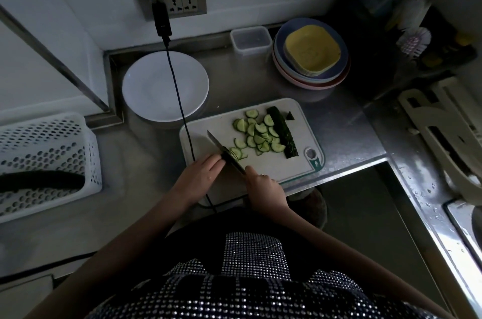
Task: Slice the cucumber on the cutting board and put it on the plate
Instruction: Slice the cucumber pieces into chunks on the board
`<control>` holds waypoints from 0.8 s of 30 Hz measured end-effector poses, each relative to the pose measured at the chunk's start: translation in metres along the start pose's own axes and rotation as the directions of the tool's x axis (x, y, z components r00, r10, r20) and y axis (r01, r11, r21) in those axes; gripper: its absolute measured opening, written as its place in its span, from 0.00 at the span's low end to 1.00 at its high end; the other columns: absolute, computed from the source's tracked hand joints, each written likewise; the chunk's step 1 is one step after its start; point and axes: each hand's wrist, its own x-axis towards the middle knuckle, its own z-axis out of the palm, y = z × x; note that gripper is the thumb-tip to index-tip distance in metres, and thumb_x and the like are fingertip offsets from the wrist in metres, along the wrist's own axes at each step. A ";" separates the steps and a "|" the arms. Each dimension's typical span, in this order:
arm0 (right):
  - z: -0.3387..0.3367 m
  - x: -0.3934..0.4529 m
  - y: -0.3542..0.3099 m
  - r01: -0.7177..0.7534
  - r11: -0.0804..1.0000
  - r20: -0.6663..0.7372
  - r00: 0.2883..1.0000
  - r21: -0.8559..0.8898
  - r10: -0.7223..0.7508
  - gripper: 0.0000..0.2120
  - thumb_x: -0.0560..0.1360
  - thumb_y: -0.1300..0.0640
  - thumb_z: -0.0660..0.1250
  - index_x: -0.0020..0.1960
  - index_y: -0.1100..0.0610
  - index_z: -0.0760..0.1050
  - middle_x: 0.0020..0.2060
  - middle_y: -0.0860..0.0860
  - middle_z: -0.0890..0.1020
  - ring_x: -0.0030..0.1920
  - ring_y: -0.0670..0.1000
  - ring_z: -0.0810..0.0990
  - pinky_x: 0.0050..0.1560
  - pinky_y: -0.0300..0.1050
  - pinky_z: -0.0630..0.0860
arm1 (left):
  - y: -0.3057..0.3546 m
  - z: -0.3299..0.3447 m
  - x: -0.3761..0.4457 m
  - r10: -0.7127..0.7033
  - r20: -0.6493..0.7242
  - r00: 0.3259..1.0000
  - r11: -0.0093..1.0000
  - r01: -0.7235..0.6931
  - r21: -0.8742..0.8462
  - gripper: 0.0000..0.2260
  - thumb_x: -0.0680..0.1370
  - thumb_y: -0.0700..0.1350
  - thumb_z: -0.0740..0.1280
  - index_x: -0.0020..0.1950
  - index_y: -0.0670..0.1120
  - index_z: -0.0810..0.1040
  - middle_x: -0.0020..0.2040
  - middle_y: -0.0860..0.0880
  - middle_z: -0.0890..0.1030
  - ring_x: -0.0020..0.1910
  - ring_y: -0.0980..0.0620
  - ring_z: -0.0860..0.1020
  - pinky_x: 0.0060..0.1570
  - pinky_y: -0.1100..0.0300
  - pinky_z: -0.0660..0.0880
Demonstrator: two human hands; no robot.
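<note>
While right hand (pixel 263 184) grips knife (pixel 224 152) — seemingly, board's (pixel 208 133) near-left edge

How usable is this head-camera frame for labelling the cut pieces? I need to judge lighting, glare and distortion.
Head view: dim and underexposed overall; the cucumber slices on the cutting board stay readable, but the dish rack corner sinks into shadow. Glare streaks the wet steel edge by the sink. Wide-angle distortion bends the wall lines and counter edges. The left hand hides the piece being cut.
</note>
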 end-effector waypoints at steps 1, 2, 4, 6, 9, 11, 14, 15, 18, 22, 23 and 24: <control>0.000 0.000 0.000 -0.005 1.000 -0.006 1.000 0.010 0.005 0.05 0.81 0.59 0.52 0.57 0.57 0.62 0.47 0.61 0.80 0.47 0.63 0.80 0.40 0.52 0.72 | 0.001 -0.001 0.000 -0.019 0.024 1.000 1.000 0.019 -0.008 0.18 0.64 0.31 0.73 0.53 0.37 0.79 0.53 0.41 0.76 0.51 0.47 0.69 0.35 0.55 0.79; 0.001 0.000 0.001 -0.006 1.000 -0.013 1.000 0.019 0.007 0.05 0.81 0.59 0.53 0.57 0.57 0.62 0.46 0.61 0.80 0.47 0.63 0.80 0.39 0.52 0.72 | 0.001 -0.003 0.000 -0.040 0.060 0.997 0.999 0.041 -0.009 0.23 0.59 0.30 0.77 0.53 0.36 0.80 0.52 0.41 0.78 0.51 0.47 0.69 0.35 0.55 0.79; 0.003 0.000 0.003 -0.003 0.999 -0.034 0.999 0.035 0.004 0.04 0.82 0.58 0.53 0.55 0.56 0.62 0.45 0.61 0.80 0.46 0.63 0.80 0.38 0.52 0.72 | 0.002 -0.003 0.001 -0.069 0.101 0.992 0.998 0.070 -0.004 0.27 0.55 0.30 0.79 0.53 0.37 0.81 0.51 0.41 0.80 0.52 0.47 0.69 0.35 0.55 0.79; 0.002 -0.001 0.005 -0.003 0.997 -0.076 0.997 0.071 0.009 0.05 0.82 0.54 0.53 0.54 0.56 0.62 0.44 0.61 0.80 0.45 0.64 0.80 0.37 0.51 0.71 | 0.001 -0.001 0.000 -0.073 0.092 0.993 0.997 0.076 -0.032 0.27 0.58 0.30 0.78 0.56 0.38 0.79 0.52 0.41 0.79 0.52 0.47 0.69 0.37 0.54 0.79; 0.001 -0.003 0.005 0.008 0.994 -0.126 0.992 0.107 0.006 0.10 0.82 0.50 0.52 0.54 0.56 0.63 0.44 0.62 0.80 0.44 0.64 0.79 0.36 0.50 0.69 | -0.001 0.001 -0.001 -0.061 0.092 0.994 0.996 0.067 -0.059 0.18 0.69 0.35 0.64 0.59 0.40 0.73 0.52 0.42 0.77 0.51 0.47 0.70 0.40 0.54 0.79; 0.001 -0.004 0.003 0.035 0.994 -0.130 0.991 0.101 -0.022 0.11 0.82 0.49 0.52 0.55 0.57 0.64 0.44 0.62 0.80 0.44 0.65 0.79 0.36 0.50 0.68 | -0.002 0.001 -0.002 -0.050 0.127 0.991 0.997 0.056 -0.043 0.18 0.71 0.38 0.57 0.59 0.40 0.72 0.50 0.42 0.77 0.51 0.46 0.70 0.41 0.53 0.79; 0.002 -0.002 0.002 0.075 0.994 -0.122 0.990 0.074 -0.065 0.11 0.82 0.49 0.52 0.56 0.57 0.64 0.43 0.62 0.80 0.43 0.64 0.80 0.36 0.50 0.69 | 0.000 -0.003 -0.001 -0.039 0.123 0.992 0.999 0.038 0.010 0.20 0.69 0.39 0.56 0.56 0.37 0.78 0.48 0.41 0.79 0.51 0.45 0.70 0.42 0.54 0.78; 0.003 -0.002 0.002 0.077 0.994 -0.120 0.990 0.073 -0.068 0.11 0.82 0.49 0.52 0.56 0.57 0.64 0.43 0.62 0.80 0.43 0.64 0.80 0.36 0.50 0.69 | 0.001 -0.004 -0.001 -0.038 0.120 0.992 0.999 0.035 0.026 0.20 0.69 0.39 0.55 0.55 0.37 0.79 0.48 0.42 0.80 0.51 0.46 0.70 0.42 0.55 0.78; 0.004 0.000 0.003 0.070 0.994 -0.111 0.992 0.083 -0.061 0.11 0.82 0.49 0.52 0.56 0.57 0.64 0.43 0.62 0.80 0.43 0.64 0.80 0.36 0.50 0.70 | 0.000 -0.003 -0.001 -0.044 0.137 0.990 0.999 0.040 0.033 0.19 0.69 0.40 0.56 0.54 0.37 0.80 0.48 0.42 0.80 0.51 0.46 0.70 0.43 0.55 0.77; 0.004 0.001 0.002 0.061 0.995 -0.091 0.994 0.080 -0.054 0.12 0.82 0.49 0.52 0.56 0.57 0.65 0.44 0.63 0.80 0.44 0.65 0.80 0.37 0.50 0.68 | -0.003 0.000 -0.003 -0.061 0.158 0.986 0.998 0.058 0.025 0.18 0.70 0.41 0.57 0.55 0.37 0.79 0.49 0.42 0.79 0.52 0.46 0.70 0.45 0.55 0.77; 0.003 0.001 0.002 0.061 0.995 -0.084 0.995 0.079 -0.054 0.12 0.82 0.49 0.52 0.57 0.57 0.65 0.45 0.63 0.80 0.45 0.65 0.80 0.37 0.50 0.68 | -0.003 0.000 -0.003 -0.064 0.157 0.985 0.998 0.061 0.025 0.18 0.70 0.41 0.57 0.55 0.37 0.79 0.49 0.42 0.79 0.52 0.46 0.70 0.45 0.55 0.77; 0.003 0.001 0.002 0.061 0.995 -0.078 0.995 0.076 -0.055 0.12 0.82 0.49 0.52 0.57 0.57 0.65 0.45 0.63 0.80 0.45 0.65 0.80 0.37 0.50 0.68 | -0.002 0.000 -0.002 -0.067 0.157 0.985 0.998 0.064 0.027 0.18 0.70 0.41 0.57 0.55 0.37 0.79 0.49 0.42 0.79 0.52 0.46 0.70 0.45 0.55 0.77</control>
